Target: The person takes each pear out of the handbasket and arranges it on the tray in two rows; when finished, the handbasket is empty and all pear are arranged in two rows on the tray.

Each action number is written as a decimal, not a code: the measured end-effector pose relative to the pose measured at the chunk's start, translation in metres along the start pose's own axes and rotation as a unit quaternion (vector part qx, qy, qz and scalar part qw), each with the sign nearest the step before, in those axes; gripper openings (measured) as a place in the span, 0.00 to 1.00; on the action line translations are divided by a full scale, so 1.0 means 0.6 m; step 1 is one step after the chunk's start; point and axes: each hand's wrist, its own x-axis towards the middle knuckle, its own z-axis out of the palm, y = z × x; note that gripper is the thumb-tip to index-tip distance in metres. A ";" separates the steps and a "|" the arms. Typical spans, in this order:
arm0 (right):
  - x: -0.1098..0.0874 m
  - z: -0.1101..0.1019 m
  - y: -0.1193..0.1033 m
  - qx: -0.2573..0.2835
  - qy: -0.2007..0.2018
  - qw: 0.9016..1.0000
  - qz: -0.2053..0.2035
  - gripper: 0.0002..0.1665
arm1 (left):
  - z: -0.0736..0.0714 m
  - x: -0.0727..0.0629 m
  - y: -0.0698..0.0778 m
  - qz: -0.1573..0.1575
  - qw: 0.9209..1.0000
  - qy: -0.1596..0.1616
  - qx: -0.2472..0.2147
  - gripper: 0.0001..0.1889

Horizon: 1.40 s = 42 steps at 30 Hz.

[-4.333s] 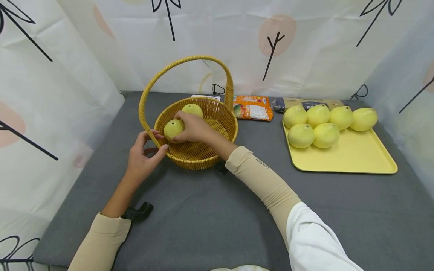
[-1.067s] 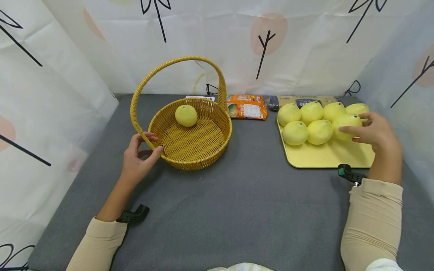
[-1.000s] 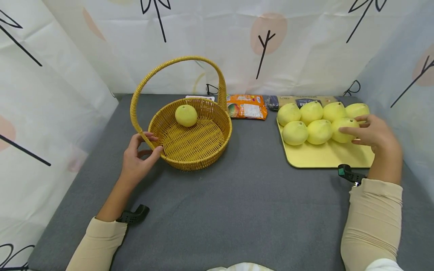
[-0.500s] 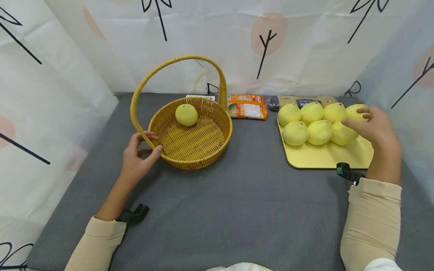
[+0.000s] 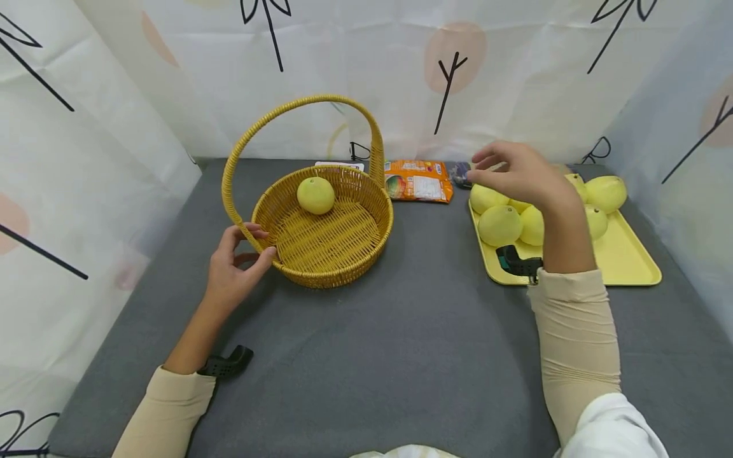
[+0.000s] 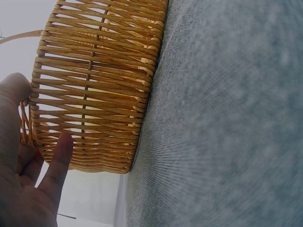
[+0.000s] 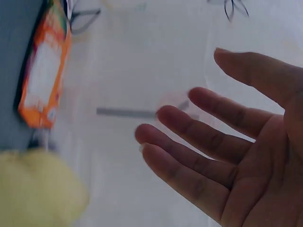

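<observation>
A yellow wicker basket (image 5: 338,278) with a tall arched handle stands on the grey table. Inside, against its back left wall, lies one pale yellow, pomelo-like fruit (image 5: 315,195). My left hand (image 5: 236,267) grips the basket's left rim at the foot of the handle; the left wrist view shows the woven side (image 6: 94,85) close by. My right hand (image 5: 518,175) hovers over the left end of a yellow tray (image 5: 630,257), its fingers loosely bent and holding nothing. Several similar fruits (image 5: 500,225) are grouped on the tray, some hidden behind the right hand and wrist.
An orange snack packet (image 5: 420,181) lies at the back, between basket and tray. Another packet (image 5: 461,173) behind the tray is mostly covered by the right hand. A patterned white curtain (image 5: 366,70) encloses the table's back and sides.
One of the basket's two fruits now sits on the tray. My right hand let it go at the tray's right, then rose and swung left. My left hand stays on the basket.
</observation>
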 end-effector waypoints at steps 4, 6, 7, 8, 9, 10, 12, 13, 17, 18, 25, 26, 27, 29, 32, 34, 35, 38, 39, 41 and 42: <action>0.046 0.049 -0.057 -0.030 -0.045 0.997 -0.048 0.22 | 0.001 0.000 -0.001 0.000 1.000 0.000 0.000 0.22; 0.069 0.079 -0.085 -0.030 -0.045 0.996 -0.074 0.20 | 0.001 0.000 -0.001 0.000 1.000 0.000 -0.001 0.22; 0.081 0.095 -0.098 -0.027 -0.037 0.995 -0.089 0.19 | 0.001 0.000 -0.001 0.000 1.000 0.001 -0.001 0.22; 0.094 0.112 -0.110 -0.021 -0.029 0.994 -0.104 0.18 | 0.001 0.000 -0.001 0.000 1.000 0.001 -0.002 0.22; 0.106 0.130 -0.120 -0.019 -0.020 0.993 -0.116 0.18 | 0.002 0.001 -0.001 0.001 1.000 0.001 -0.002 0.22; 0.117 0.147 -0.129 -0.017 -0.014 0.992 -0.125 0.19 | 0.002 0.001 0.000 0.001 1.000 0.000 -0.003 0.22; 0.138 0.181 -0.141 -0.016 -0.006 0.990 -0.139 0.19 | 0.002 0.000 0.001 0.000 1.000 0.000 -0.002 0.22; 0.146 0.196 -0.145 -0.020 -0.005 0.989 -0.144 0.20 | 0.002 0.000 0.002 0.000 1.000 0.000 -0.002 0.22; 0.178 0.250 -0.147 -0.038 -0.002 0.985 -0.168 0.22 | 0.001 -0.001 0.004 -0.003 1.000 -0.001 -0.002 0.22; 0.186 0.262 -0.147 -0.043 0.000 0.984 -0.174 0.24 | 0.001 -0.001 0.003 -0.002 1.000 0.000 -0.002 0.22; 0.225 0.325 -0.157 -0.062 -0.008 0.985 -0.160 0.36 | 0.001 0.000 0.004 0.000 1.000 0.001 0.001 0.22; 0.227 0.331 -0.159 -0.070 -0.013 0.985 -0.155 0.38 | 0.001 0.000 0.004 0.000 1.000 0.000 0.001 0.22; 0.228 0.337 -0.160 -0.077 -0.017 0.986 -0.150 0.39 | 0.001 0.000 0.004 0.000 1.000 0.001 0.001 0.22; 0.232 0.345 -0.161 -0.088 -0.025 0.986 -0.140 0.42 | 0.002 0.001 0.004 -0.001 1.000 0.001 0.002 0.22; 0.235 0.354 -0.159 -0.094 -0.021 0.987 -0.128 0.42 | 0.003 0.001 0.004 -0.002 1.000 0.001 0.005 0.22; 0.237 0.357 -0.156 -0.088 -0.013 0.988 -0.126 0.42 | 0.003 0.002 0.003 -0.002 1.000 0.000 0.003 0.22; 0.238 0.358 -0.155 -0.083 -0.011 0.989 -0.126 0.41 | 0.003 0.002 0.003 -0.002 1.000 0.000 0.002 0.22; 0.240 0.359 -0.152 -0.062 -0.007 0.990 -0.126 0.41 | 0.002 0.002 0.002 0.001 1.000 0.001 -0.002 0.22; 0.240 0.360 -0.151 -0.055 -0.007 0.991 -0.125 0.41 | 0.002 0.001 0.001 0.001 1.000 0.001 -0.003 0.22; 0.241 0.360 -0.150 -0.048 -0.006 0.991 -0.123 0.40 | 0.002 0.001 0.001 0.002 1.000 0.001 -0.001 0.23; 0.240 0.360 -0.150 -0.045 -0.005 0.991 -0.124 0.40 | 0.002 0.001 0.001 0.002 1.000 0.001 0.000 0.23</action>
